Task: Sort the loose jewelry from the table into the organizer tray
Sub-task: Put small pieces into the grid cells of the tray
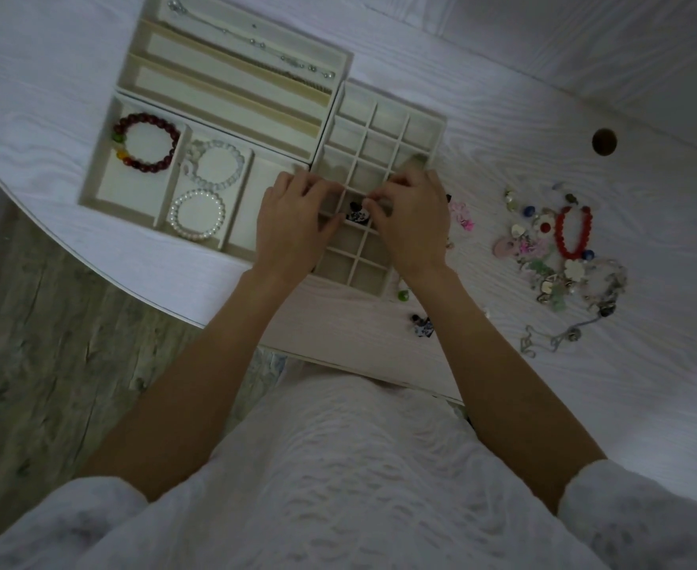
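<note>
Head view: both hands working over grid tray (pixel 396 129); right hand (pixel 410 218) pinching black-white trinket (pixel 357 215) into a cell, left hand (pixel 293 224) lying open, bracing tray. Loose pile (pixel 560 257) waiting on worktop.

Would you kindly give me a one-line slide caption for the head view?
Both hands place a black-and-white piece in the grid tray; loose jewelry waits alongside.

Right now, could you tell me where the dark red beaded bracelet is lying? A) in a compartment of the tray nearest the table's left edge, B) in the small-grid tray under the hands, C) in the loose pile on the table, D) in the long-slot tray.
A: the dark red beaded bracelet lies in the leftmost compartment of the left tray, apart from the loose pile.
</note>
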`<state>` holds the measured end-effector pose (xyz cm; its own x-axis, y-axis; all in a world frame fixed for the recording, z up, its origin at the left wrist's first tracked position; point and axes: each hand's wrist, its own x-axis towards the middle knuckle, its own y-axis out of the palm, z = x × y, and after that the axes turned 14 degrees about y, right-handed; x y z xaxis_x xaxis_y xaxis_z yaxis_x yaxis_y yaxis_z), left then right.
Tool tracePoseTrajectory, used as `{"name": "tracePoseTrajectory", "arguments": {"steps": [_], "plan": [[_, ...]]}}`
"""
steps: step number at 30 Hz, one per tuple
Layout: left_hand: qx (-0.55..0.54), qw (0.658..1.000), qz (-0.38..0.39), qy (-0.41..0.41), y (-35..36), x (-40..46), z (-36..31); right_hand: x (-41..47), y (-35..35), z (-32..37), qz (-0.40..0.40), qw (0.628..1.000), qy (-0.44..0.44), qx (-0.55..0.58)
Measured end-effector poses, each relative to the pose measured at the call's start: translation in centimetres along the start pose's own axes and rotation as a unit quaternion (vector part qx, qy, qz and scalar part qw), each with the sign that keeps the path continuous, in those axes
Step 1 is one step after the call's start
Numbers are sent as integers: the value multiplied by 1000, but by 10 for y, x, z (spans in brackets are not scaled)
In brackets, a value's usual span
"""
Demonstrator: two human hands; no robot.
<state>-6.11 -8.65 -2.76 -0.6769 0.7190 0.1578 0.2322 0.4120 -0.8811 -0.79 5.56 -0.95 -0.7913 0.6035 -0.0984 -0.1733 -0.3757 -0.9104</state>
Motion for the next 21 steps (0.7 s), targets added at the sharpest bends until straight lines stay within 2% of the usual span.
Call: {"name": "tracePoseTrajectory", "arguments": {"steps": [2,4,8,11,21], "plan": [[2,1000,-1,1,0,-1,1,-6,-3,-5,-57,998,-33,-10],[5,1000,-2,0,0,-1,1,-11,-6,-11,-73,995,-63,-13],[16,1000,-3,1,0,-1,1,-16,1,-19,-25,990,-122,-66],[9,1000,10,-5,-1,-1,0,-17,4,-12,8,989,-118,-94],[11,1000,3,16,1,-2,4,-18,9,-1,23,988,-110,-106]]}}
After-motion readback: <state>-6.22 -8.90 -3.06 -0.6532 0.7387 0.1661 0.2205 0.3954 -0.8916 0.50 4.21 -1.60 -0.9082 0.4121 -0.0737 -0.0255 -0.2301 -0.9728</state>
